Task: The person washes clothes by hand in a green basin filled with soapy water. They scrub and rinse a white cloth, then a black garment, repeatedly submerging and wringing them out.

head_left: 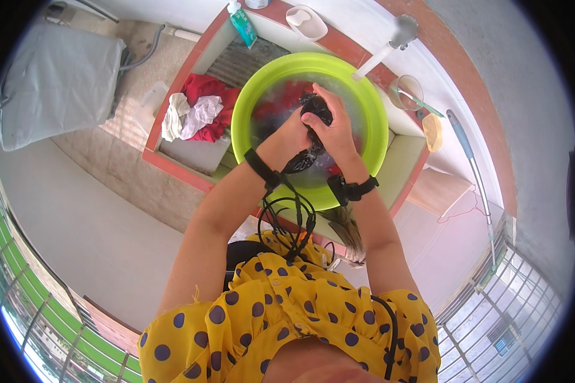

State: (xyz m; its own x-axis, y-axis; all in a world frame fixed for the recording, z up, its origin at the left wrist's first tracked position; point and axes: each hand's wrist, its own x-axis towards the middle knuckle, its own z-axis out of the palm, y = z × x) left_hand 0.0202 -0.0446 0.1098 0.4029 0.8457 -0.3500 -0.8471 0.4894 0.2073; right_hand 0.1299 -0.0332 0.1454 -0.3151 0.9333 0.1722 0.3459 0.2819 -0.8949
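Over a large lime-green basin (375, 153), my left hand (290, 136) and my right hand (336, 125) are closed together on a bunched, wet black cloth (317, 110). Part of it hangs down below my hands toward the water. The right thumb presses across the bundle, while most of the left fingers are hidden behind it. Cloudy water (271, 96) fills the basin, with red cloth (292, 93) lying in it.
The basin stands in a red-edged tiled sink (188, 179) under a white tap (372, 62). Red and white clothes (201, 115) lie at its left. A green bottle (243, 27), a soap dish (306, 23), a cup (402, 93) and a long-handled brush (474, 163) surround it.
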